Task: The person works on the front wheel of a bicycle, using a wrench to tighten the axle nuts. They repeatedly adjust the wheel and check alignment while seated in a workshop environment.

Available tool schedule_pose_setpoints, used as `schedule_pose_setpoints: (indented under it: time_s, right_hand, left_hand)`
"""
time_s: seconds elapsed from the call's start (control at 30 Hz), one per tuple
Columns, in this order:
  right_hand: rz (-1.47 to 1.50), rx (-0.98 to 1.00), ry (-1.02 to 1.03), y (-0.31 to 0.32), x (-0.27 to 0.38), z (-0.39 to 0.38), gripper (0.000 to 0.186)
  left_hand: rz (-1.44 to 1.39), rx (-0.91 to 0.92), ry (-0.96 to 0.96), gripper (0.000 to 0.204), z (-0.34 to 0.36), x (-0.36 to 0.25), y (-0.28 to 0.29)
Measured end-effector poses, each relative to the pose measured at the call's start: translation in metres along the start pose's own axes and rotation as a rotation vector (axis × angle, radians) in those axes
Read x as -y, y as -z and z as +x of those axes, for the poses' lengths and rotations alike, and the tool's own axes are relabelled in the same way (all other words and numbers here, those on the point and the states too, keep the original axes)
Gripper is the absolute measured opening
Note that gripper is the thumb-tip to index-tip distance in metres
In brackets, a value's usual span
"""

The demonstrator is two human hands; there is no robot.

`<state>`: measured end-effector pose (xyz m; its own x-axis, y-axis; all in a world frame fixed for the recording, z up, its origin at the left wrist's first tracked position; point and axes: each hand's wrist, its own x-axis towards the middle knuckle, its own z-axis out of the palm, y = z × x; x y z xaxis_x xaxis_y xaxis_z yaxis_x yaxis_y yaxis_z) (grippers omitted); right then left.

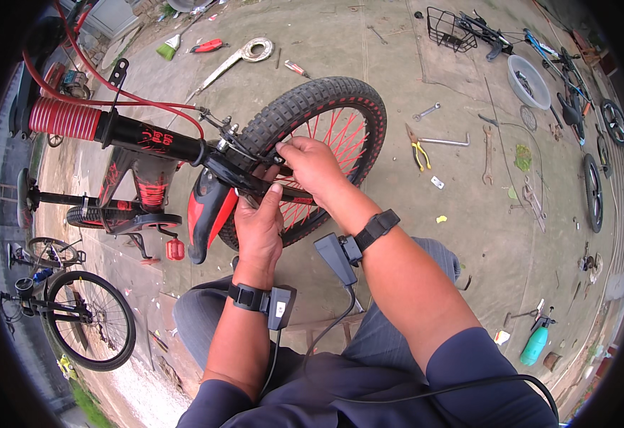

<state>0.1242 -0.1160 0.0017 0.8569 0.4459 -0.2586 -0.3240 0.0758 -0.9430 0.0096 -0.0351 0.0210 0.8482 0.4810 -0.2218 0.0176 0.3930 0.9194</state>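
Observation:
A small bicycle with a black and red frame lies tilted in front of me, its knobby front tire and red-spoked wheel turned up toward my hands. My left hand is wrapped around the black front fork, thumb on the near side, fingertips partly showing beyond it. Against the fork rests a red and black fender. My right hand pinches thumb and forefinger together beside the brake at the tire; what lies between them is hidden. Red cables run to the brake.
On the ground to the right lie yellow-handled pliers, an L-shaped wrench and spanners. A large white ring-ended tool lies ahead. A whitish basin and bicycle parts are far right. Another bicycle stands left.

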Motion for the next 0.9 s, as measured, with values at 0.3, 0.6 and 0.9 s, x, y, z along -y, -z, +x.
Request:
schedule_pose_setpoints:
  time_s: [0.3, 0.6, 0.9]
  right_hand:
    - [0.123, 0.031, -0.035, -0.003, -0.003, 0.001, 0.025]
    - [0.229, 0.066, -0.121, -0.001, 0.002, -0.002, 0.025]
    - [0.34, 0.019, -0.225, 0.021, 0.007, -0.013, 0.02]
  left_hand:
    - [-0.011, -0.012, -0.019, 0.05, 0.001, 0.002, -0.002]
    - [0.001, -0.012, 0.013, 0.045, 0.001, 0.001, 0.0]
    - [-0.027, -0.015, -0.027, 0.047, 0.001, 0.004, 0.0]
